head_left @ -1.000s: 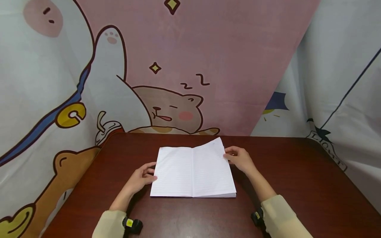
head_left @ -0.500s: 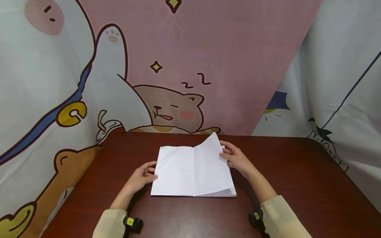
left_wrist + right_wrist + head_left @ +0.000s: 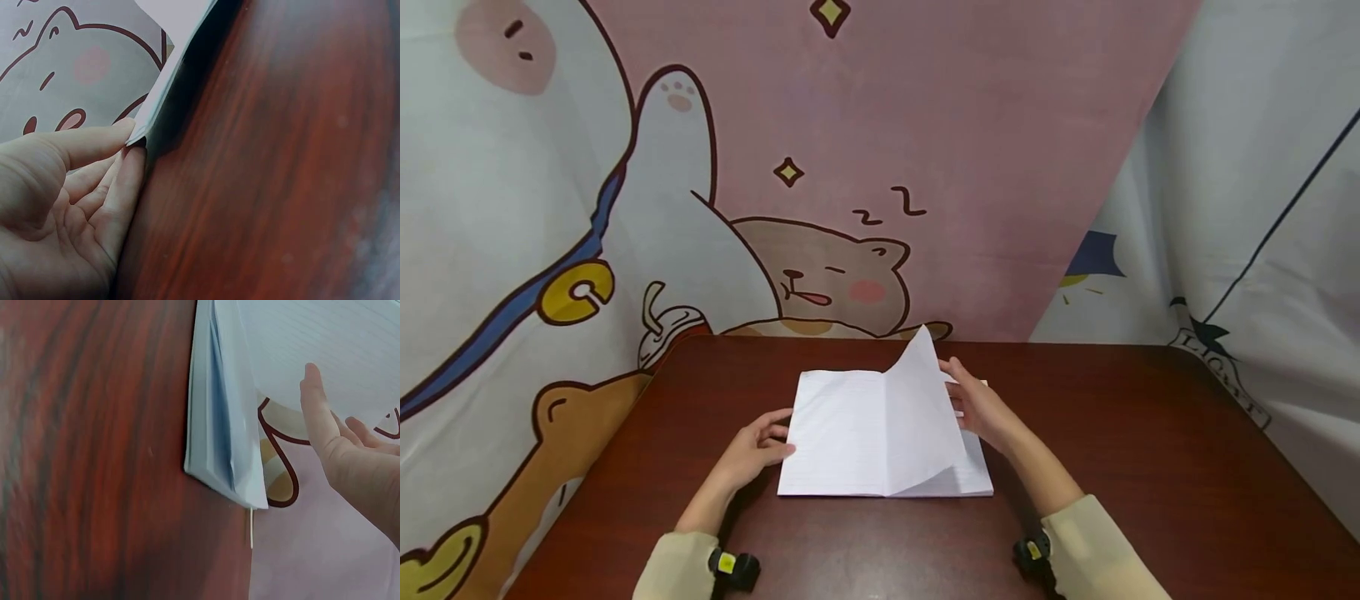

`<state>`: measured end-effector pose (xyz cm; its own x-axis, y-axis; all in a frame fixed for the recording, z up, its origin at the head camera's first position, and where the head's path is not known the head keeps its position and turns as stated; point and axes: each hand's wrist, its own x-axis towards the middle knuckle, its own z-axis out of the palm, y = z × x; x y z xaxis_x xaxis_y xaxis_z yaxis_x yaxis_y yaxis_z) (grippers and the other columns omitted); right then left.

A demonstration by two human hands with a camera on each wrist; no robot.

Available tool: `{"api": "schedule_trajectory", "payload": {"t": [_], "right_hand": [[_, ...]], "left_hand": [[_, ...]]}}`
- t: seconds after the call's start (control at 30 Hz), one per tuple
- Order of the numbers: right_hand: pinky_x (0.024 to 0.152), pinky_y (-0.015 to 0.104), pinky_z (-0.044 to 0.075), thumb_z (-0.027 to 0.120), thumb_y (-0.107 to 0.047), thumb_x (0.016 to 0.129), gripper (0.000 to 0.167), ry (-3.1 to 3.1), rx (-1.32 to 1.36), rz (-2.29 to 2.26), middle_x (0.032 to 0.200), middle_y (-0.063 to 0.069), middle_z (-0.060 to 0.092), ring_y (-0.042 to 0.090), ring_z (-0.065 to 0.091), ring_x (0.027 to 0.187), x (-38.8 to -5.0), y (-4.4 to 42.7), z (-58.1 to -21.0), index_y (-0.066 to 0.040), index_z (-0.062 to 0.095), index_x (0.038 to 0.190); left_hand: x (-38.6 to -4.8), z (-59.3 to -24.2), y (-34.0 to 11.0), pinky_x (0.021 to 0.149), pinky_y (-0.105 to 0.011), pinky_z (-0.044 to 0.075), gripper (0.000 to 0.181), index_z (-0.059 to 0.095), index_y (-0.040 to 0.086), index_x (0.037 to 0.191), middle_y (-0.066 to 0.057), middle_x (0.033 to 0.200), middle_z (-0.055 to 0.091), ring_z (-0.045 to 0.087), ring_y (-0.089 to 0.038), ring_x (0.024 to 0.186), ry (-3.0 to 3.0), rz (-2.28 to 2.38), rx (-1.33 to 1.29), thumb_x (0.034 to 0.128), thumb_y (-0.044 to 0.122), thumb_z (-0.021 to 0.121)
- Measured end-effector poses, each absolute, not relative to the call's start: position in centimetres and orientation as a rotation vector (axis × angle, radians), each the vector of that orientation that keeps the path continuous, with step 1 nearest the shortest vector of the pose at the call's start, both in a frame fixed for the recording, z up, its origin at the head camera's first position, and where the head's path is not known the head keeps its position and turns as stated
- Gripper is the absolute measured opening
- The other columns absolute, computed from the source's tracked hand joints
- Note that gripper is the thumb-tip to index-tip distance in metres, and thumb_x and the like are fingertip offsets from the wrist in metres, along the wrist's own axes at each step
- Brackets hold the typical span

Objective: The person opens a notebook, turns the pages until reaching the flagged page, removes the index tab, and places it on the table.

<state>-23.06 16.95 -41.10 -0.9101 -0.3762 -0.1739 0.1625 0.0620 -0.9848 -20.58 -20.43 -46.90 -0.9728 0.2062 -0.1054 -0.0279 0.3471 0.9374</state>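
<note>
An open lined notebook lies on the table, its left page flat. One right-hand page stands raised and curls toward the left, its top corner high. My left hand pinches the notebook's left edge; in the left wrist view the thumb of that hand is on top and the fingers are underneath. My right hand is at the right side, its fingertips partly hidden behind the raised page. In the right wrist view, the fingers of this hand extend against or close to the page, without curling round it.
The brown wooden table surrounds the notebook. Behind it hangs a cartoon-printed cloth, reaching down to the table's back edge. A small black camera sits at the left wrist, another black camera at the right.
The right-hand page has lifted and swung leftward, uncovering the sheet beneath. My right hand has moved left with it, and its thumb has come off the page's front. The left hand stays put.
</note>
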Motion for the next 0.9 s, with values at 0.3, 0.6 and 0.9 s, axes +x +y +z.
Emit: {"api": "schedule_trajectory", "payload": {"t": [0.3,0.6,0.9], "right_hand": [[0.088,0.033,0.054,0.015,-0.064,0.103,0.079,1.892,-0.205,-1.916,0.151,0.028,0.041,0.016,0.060,0.110,-22.9,15.2,-41.6,-0.009,0.013,0.160],[0.098,0.046,0.054,0.018,-0.064,0.103,0.077,1.859,-0.246,-1.883,0.153,0.030,0.039,0.040,0.053,0.131,-22.7,13.6,-42.1,-0.012,0.022,0.159],[0.097,0.049,0.053,0.022,-0.058,0.105,0.074,1.818,-0.297,-1.849,0.152,0.030,0.040,0.045,0.049,0.134,-22.7,12.8,-42.5,-0.005,0.024,0.158]], "left_hand": [[-20.5,-46.8,-20.4,0.080,-0.027,0.057,0.058,0.046,-0.001,0.145,-0.023,0.116,0.061,0.061,-0.013,0.089,2.409,1.682,0.145,0.0918,0.005,0.069],[-20.2,-46.7,-20.5,0.079,-0.026,0.056,0.059,0.044,-0.003,0.146,-0.024,0.117,0.060,0.061,-0.015,0.092,2.383,1.708,0.146,0.0920,0.004,0.068],[-20.5,-46.9,-20.3,0.079,-0.026,0.056,0.058,0.048,0.001,0.144,-0.021,0.116,0.062,0.060,-0.014,0.090,2.404,1.710,0.093,0.0903,0.005,0.070]]}}
